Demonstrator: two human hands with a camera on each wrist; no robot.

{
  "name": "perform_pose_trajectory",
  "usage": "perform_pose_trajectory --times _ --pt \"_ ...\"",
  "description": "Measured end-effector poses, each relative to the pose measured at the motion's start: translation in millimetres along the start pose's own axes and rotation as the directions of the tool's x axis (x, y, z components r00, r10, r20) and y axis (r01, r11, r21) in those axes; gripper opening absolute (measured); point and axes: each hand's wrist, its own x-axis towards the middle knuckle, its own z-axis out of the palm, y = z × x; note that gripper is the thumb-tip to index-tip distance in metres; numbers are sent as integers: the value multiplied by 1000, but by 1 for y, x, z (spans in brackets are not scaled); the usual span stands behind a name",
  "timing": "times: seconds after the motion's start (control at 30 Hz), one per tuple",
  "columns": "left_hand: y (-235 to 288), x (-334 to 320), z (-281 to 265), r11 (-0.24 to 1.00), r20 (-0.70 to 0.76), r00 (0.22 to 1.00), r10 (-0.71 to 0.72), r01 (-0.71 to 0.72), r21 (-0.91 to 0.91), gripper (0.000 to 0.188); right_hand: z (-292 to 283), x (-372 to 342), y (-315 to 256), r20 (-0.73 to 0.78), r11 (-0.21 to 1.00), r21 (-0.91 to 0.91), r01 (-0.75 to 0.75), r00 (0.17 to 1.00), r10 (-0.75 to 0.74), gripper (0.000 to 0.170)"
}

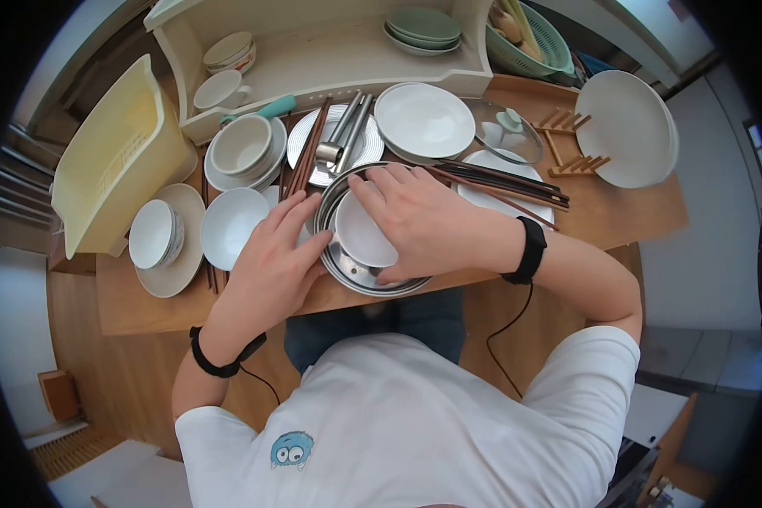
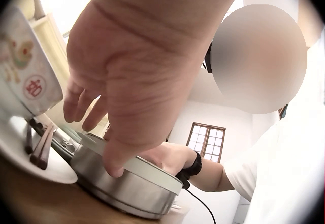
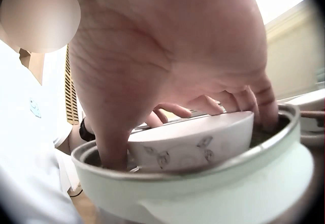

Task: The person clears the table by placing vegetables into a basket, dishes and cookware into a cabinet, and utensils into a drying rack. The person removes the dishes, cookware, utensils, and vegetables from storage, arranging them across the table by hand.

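A white bowl (image 1: pixel 360 230) sits inside a round metal pot (image 1: pixel 344 269) near the table's front edge. My right hand (image 1: pixel 427 216) spans the bowl from above and holds it, thumb at the near side and fingers at the far side. In the right wrist view, the bowl (image 3: pixel 190 150) has a grey pattern, and thumb and fingertips reach down inside the pot's rim (image 3: pixel 264 145). My left hand (image 1: pixel 271 264) rests at the left side of the pot with fingers fairly straight. Its thumb (image 2: pixel 114 165) lies by the outer wall in the left wrist view.
Dark chopsticks (image 1: pixel 516 184) lie across a plate on the right. Behind stand stacked white plates (image 1: pixel 423 118), a glass lid (image 1: pixel 516 135) and a white shelf (image 1: pixel 322 51). Bowls (image 1: pixel 233 222) and a yellow basket (image 1: pixel 114 165) are left; a wooden rack (image 1: pixel 563 140) holds large bowls.
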Motion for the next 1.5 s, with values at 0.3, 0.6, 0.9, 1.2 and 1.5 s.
perform_pose_trajectory --times 0.3,0.6,0.9,1.2,1.5 --pt "4 -5 -17 998 -56 998 -8 5 -57 39 -148 11 179 -410 855 70 -514 767 494 29" --pt "0 -33 -43 979 -306 930 -202 185 -84 29 -100 34 355 -246 764 -156 -626 774 583 33" --pt "-16 -63 -51 924 -382 848 -368 287 -253 20 -149 37 169 -372 802 -427 -417 890 265 20" --pt "-5 -38 -48 967 -386 891 -238 183 -175 19 -12 122 9 194 882 -396 257 962 -193 17" --pt "-10 -25 -48 982 -382 909 -167 118 -147 18 -79 108 49 70 950 -275 148 989 -133 21"
